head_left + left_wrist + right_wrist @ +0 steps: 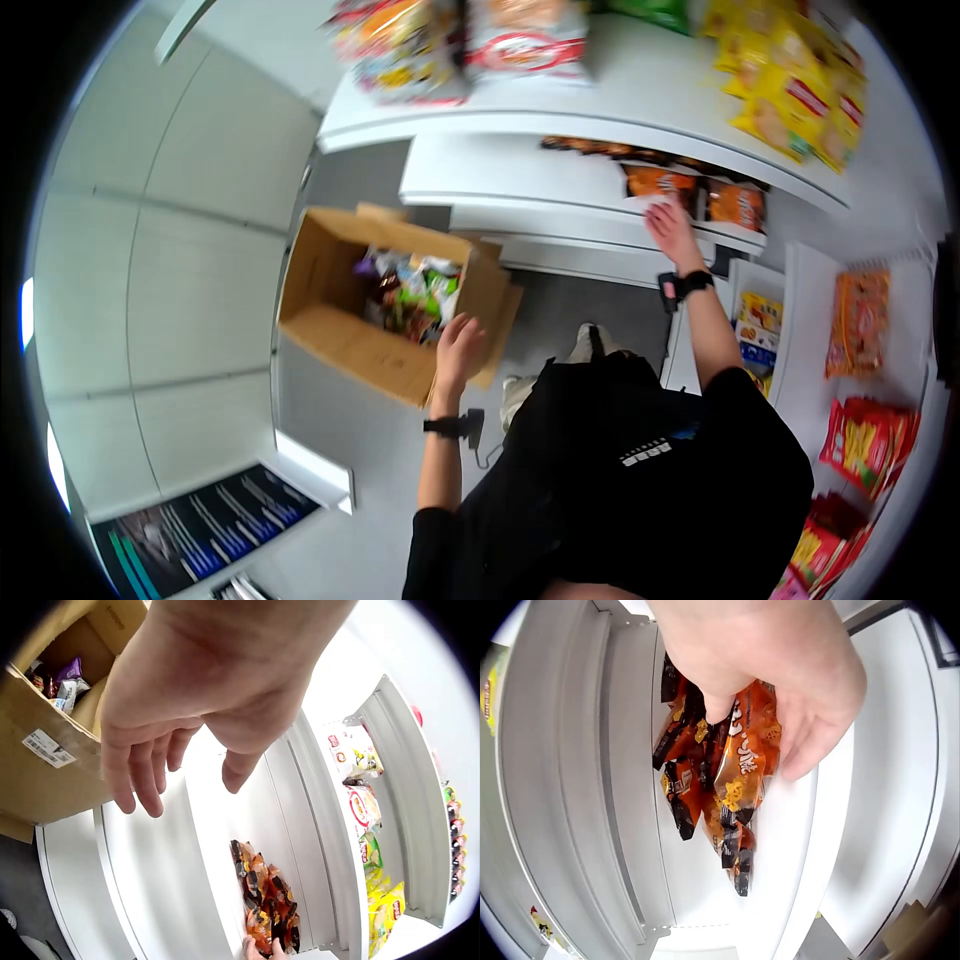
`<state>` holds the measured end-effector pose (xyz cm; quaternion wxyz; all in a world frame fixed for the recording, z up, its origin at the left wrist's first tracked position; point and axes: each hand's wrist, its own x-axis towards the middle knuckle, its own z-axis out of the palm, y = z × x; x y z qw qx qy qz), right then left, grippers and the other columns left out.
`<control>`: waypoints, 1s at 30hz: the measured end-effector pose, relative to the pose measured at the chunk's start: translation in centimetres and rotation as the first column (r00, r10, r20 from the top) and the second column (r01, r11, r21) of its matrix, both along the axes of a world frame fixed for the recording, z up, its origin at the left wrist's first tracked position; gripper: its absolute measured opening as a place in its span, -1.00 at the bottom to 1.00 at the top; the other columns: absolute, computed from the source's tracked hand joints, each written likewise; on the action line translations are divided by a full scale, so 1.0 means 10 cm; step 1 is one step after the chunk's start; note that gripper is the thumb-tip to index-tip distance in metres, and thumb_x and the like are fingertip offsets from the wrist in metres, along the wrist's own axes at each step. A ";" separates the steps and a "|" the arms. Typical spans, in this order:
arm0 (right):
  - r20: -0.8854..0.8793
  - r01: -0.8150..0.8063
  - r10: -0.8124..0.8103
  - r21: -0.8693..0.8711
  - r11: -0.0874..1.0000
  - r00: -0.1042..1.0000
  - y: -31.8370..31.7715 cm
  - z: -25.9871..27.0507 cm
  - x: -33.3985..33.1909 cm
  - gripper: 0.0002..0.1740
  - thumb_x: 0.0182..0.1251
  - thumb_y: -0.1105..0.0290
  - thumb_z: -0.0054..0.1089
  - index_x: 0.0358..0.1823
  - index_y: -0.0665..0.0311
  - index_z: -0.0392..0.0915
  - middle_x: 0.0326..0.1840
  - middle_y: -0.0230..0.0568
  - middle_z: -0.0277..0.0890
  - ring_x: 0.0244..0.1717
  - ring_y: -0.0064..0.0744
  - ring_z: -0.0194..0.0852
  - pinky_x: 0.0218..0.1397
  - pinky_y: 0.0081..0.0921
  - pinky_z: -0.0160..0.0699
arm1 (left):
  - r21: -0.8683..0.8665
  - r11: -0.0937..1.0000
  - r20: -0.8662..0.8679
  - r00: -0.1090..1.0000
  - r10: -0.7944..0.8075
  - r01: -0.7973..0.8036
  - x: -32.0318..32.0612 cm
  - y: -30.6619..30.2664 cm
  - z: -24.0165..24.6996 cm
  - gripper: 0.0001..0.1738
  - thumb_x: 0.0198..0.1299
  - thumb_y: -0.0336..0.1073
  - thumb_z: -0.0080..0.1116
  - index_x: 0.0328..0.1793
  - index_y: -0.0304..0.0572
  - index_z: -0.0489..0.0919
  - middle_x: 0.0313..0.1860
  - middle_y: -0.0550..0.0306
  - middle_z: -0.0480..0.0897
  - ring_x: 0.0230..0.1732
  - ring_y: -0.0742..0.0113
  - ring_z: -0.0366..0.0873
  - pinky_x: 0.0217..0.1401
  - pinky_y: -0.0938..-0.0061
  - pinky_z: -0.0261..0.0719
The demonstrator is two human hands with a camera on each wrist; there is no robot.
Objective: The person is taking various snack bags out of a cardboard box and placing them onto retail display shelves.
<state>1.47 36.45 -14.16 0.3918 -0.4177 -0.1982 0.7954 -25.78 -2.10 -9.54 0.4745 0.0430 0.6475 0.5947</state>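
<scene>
And here's my right hand (672,235) in at the right end of the lower shelf (500,170), reaching over its front edge: thumb on one side, fingers on the other, pinching an orange-and-black snack packet (746,742) between them. How firmly I'm squeezing, I can't tell. The packet lies near the shelf's front right corner, overlapping other orange-and-black packets (682,787), dark ends sticking out. Over on the other side, my left hand (458,352) hangs empty, fingers loose and slightly bent, thumb well apart from them. It's by the near right corner of the open cardboard box (350,350); whether it touches the rim, I can't tell. Mixed snack bags (410,290) sit inside, purple, green and white among them. Up above, yellow packets (800,100) crowd the right end of the upper shelf (650,100), with white-and-red bags (525,45) farther left along it.
</scene>
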 end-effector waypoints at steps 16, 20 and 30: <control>-0.022 -0.261 0.263 -0.223 0.939 0.965 -2.15 -0.04 -1.13 -0.42 0.22 0.03 0.24 0.03 0.37 0.34 -0.05 -0.10 0.44 -0.02 -0.27 0.46 0.07 -0.41 0.54 | -0.027 0.998 0.090 0.995 -0.052 0.055 -0.93 -1.48 -0.48 -0.55 0.26 -0.13 0.08 0.20 -0.19 0.41 -0.02 0.19 0.59 -0.10 0.33 0.57 -0.05 0.47 0.53; -0.066 -0.360 0.354 -0.224 0.906 0.933 -2.62 0.21 -1.58 -0.45 0.27 0.01 0.16 0.02 0.36 0.35 -0.03 -0.09 0.46 -0.02 -0.25 0.46 0.08 -0.38 0.53 | -0.092 0.991 0.130 0.988 -0.088 0.101 -1.16 -1.71 -0.75 -0.53 0.26 -0.10 0.07 0.20 -0.19 0.39 0.03 0.14 0.54 -0.05 0.24 0.55 0.07 0.39 0.49; -0.090 -0.306 0.293 -0.225 0.925 0.952 -3.18 0.54 -1.58 -0.47 0.32 -0.01 0.08 0.00 0.35 0.39 -0.01 -0.08 0.48 -0.01 -0.25 0.47 0.09 -0.38 0.52 | -0.092 0.967 0.282 0.937 -0.205 0.239 -1.34 -1.76 -0.77 -0.53 0.27 -0.09 0.03 0.17 -0.26 0.36 0.09 -0.05 0.46 -0.03 0.14 0.55 -0.10 0.32 0.67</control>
